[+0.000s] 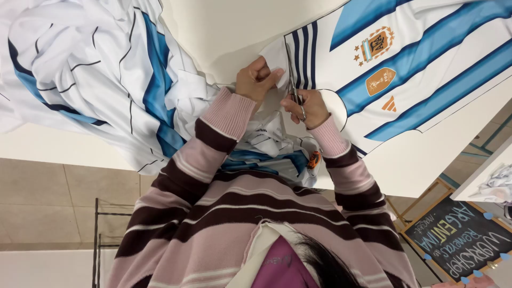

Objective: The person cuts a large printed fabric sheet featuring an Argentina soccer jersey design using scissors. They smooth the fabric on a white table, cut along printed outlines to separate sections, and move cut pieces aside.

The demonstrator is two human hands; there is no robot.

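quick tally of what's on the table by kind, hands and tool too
hands: 2, left pinching white fabric, right working the scissors
scissors: 1
flat striped shirt: 1
heaps of striped shirts: 2, one at left, one by the person's chest
total: 6

We count two hands, the left hand (255, 80) and the right hand (308, 106), one pair of scissors (294, 85), one flat striped jersey (405, 69), one heap of loose striped fabric (101, 69), one white bench (224, 32), one chalkboard sign (458, 234).
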